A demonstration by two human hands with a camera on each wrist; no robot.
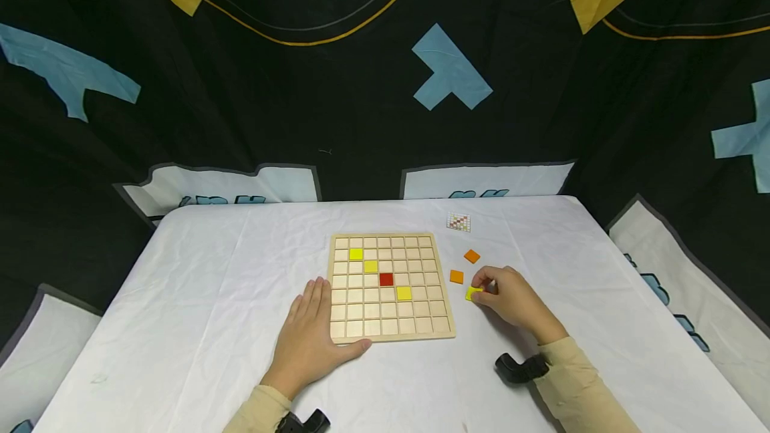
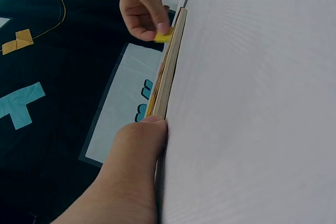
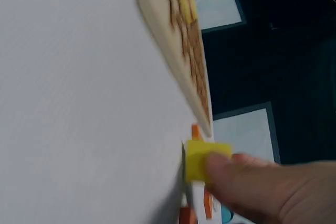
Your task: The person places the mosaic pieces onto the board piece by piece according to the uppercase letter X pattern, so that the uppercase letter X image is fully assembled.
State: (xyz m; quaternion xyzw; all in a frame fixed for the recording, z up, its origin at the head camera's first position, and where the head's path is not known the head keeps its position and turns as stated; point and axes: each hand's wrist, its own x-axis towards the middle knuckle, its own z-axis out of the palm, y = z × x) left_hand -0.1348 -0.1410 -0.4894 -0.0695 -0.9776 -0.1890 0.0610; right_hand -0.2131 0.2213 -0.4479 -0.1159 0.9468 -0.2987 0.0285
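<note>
Here, the left hand lies against the left side of the wooden board, fingers straight, thumb spread at its near edge. Right of the board, the right hand pinches a yellow tile; two orange tiles lie nearby. A patterned card lies beyond the board's far right corner.

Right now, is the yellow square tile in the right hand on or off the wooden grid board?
Off: in the head view, the right hand pinches the yellow square tile right of the wooden grid board.
</note>
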